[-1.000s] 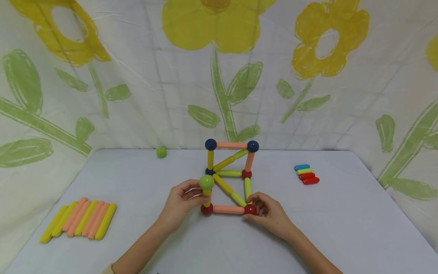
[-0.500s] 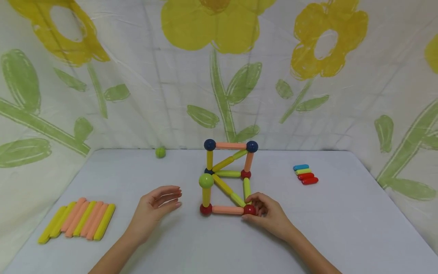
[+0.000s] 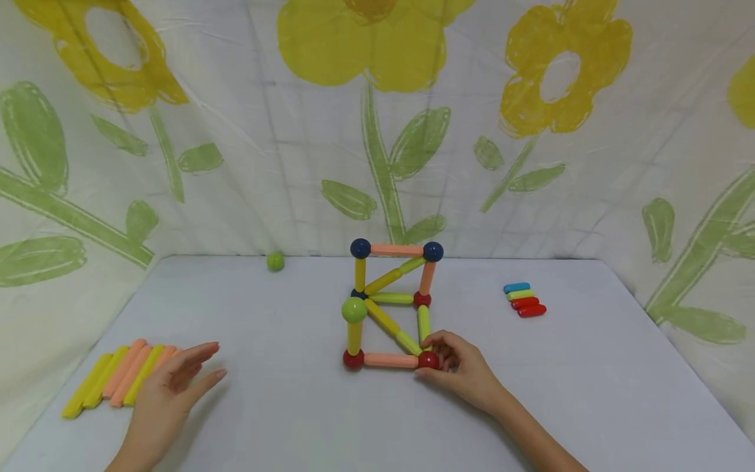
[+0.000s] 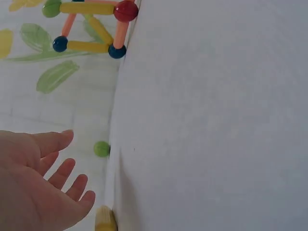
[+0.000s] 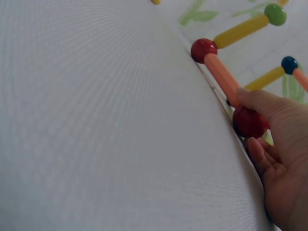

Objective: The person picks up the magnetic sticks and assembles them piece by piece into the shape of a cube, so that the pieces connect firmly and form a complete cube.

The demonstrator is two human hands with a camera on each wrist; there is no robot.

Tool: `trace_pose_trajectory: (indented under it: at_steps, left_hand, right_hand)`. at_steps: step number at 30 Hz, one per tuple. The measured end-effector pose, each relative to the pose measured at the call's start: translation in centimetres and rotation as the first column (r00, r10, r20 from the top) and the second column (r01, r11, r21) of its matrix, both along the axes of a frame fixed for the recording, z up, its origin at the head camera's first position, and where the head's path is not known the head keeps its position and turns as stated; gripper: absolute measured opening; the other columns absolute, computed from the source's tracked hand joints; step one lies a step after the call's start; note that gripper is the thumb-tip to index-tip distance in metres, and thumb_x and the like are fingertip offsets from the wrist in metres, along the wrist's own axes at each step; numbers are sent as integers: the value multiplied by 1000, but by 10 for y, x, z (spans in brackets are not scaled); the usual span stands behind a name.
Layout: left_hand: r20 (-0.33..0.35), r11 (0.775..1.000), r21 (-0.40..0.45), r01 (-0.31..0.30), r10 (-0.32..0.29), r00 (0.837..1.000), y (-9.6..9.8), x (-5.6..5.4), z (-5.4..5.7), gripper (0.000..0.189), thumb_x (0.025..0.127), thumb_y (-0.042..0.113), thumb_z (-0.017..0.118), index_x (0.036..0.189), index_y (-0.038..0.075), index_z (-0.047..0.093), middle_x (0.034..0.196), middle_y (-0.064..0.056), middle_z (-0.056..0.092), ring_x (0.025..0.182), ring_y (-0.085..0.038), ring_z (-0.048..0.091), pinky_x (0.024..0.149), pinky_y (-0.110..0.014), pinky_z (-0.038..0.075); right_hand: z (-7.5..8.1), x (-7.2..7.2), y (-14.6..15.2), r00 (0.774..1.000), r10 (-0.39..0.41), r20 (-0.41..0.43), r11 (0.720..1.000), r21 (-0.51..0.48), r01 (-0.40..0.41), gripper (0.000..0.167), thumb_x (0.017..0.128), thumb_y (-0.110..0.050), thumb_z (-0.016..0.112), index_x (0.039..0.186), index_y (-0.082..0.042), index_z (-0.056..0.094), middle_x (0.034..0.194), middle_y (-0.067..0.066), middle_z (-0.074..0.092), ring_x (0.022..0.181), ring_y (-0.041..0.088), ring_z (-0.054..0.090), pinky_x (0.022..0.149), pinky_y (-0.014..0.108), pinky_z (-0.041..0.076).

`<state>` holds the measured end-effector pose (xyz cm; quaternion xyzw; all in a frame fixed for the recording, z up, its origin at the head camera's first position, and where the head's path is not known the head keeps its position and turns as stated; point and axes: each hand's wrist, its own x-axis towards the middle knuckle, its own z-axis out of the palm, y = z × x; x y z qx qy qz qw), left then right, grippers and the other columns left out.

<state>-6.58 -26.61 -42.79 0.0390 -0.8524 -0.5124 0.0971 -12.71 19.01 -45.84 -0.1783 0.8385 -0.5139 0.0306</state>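
Note:
A frame of coloured rods and balls stands mid-table, with a salmon rod [image 3: 391, 360] along its front edge. My right hand [image 3: 464, 372] grips the red ball [image 3: 428, 360] at its front right corner; the right wrist view shows thumb and fingers around that red ball [image 5: 250, 122]. At the front left corner, a yellow rod [image 3: 354, 338] rises from another red ball [image 3: 353, 358] and bears a green ball [image 3: 354, 309]. My left hand [image 3: 168, 400] is empty, its fingers loosely bent, over the right part of a row of yellow and salmon rods [image 3: 115, 375], hiding some of them.
A lone green ball [image 3: 274, 261] lies near the table's back edge. On the right, several short rods [image 3: 525, 300] in blue, lime and red lie side by side. Behind the table hangs a flower-print cloth [image 3: 236, 131].
My left hand has let go of the upright yellow rod and moved left to the row of rods. My right hand stays on the red ball, and the frame stands as before.

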Motion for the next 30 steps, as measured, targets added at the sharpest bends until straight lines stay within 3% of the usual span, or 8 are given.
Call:
trace_pose_trajectory:
  at_steps: [3,6,12,16,19,24,30]
  left_hand:
    - [-65,996,-79,-45,40,997,-13,4,-5,49,92,8,83,136,-4,65,118,40,59,110,28,51,91,4,40]
    - [-109,995,-86,-57,47,993,-23,5,-9,44,90,0,82,132,0,70,117,41,59,109,29,50,89,4,41]
    - [-127,1000,7,3,-2,992,-34,8,-14,47,90,-13,75,130,13,74,122,36,62,113,27,52,89,1,45]
    - [-147,984,144,105,-84,986,-30,7,-17,51,88,-22,69,129,7,74,122,30,67,112,17,61,86,-4,51]
    - [-105,985,144,93,-79,991,-25,6,-16,43,90,-19,70,129,-1,72,120,30,68,106,14,63,81,-7,54]
    - [0,1000,-16,-14,14,1000,-21,5,-11,40,95,-3,76,133,-10,65,115,37,63,102,23,57,81,-4,52]
    - [111,998,61,31,-37,993,-17,4,-9,48,98,5,75,140,-12,59,115,36,64,104,19,58,82,-9,55]
  right_hand:
    - [-1,-1,0,1000,-1,3,1000,-3,1,40,86,-17,89,119,-12,67,96,1,62,79,11,57,70,19,51]
    - [-1,-1,0,1000,-2,3,1000,-1,2,40,86,-17,89,119,-12,67,96,2,62,79,11,57,70,19,52]
    - [-3,-2,0,1000,-1,-1,1000,1,1,40,86,-17,89,119,-12,67,96,1,62,79,11,57,70,19,52]
    - [-3,-2,0,1000,-4,-3,1000,-2,4,40,86,-18,89,119,-12,67,95,1,62,79,11,57,70,19,52]
    - [-4,-2,1,1000,-3,-7,1000,-3,3,40,86,-17,89,119,-12,67,94,1,62,79,11,57,70,19,51]
    - [-5,-2,1,1000,5,-16,1000,-1,-5,40,87,-17,89,119,-12,67,94,0,63,78,10,56,69,19,51]
    - [-3,-1,1,1000,-3,-10,1000,0,3,40,86,-17,89,119,-12,67,94,0,63,78,10,56,69,19,51]
